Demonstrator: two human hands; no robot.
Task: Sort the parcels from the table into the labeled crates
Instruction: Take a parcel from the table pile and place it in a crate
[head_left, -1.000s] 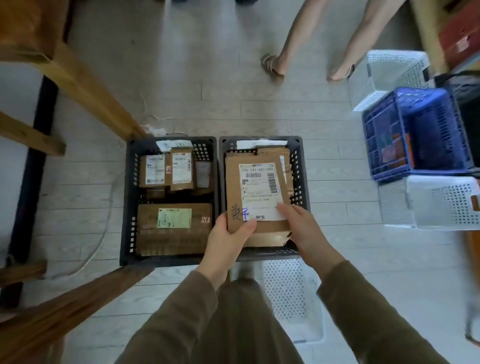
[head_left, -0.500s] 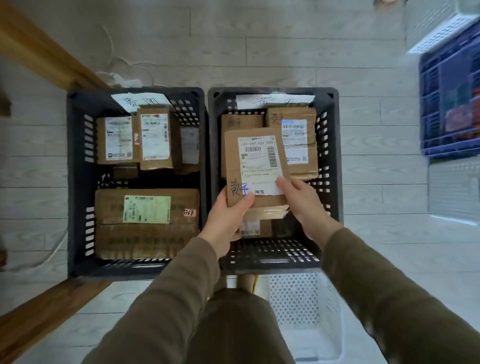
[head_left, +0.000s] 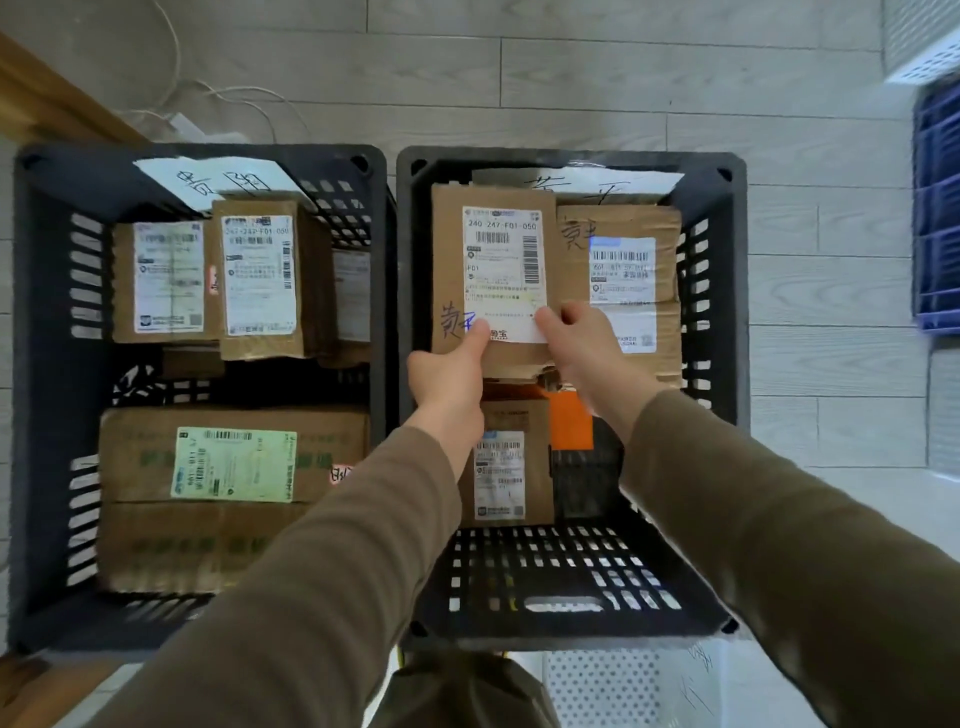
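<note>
Left hand (head_left: 451, 375) and right hand (head_left: 583, 344) each pinch the near edge of a flat brown cardboard parcel (head_left: 500, 244) at the far-left corner of the black slotted plastic crate (head_left: 571, 590) on the right. It should probably go down flat beside the taped brown box (head_left: 623, 223) before the fingers let go.

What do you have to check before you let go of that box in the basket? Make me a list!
1. Both hands grip the parcel: left hand and right hand pinch its near edge: ok.
2. Parcel is over the right crate, not the left one: ok.
3. Its handwritten mark matches the crate's paper label: the label is partly hidden: cannot tell.
4. Shipping label faces up: ok.
5. Something firm lies underneath to rest on: hidden: cannot tell.
</note>
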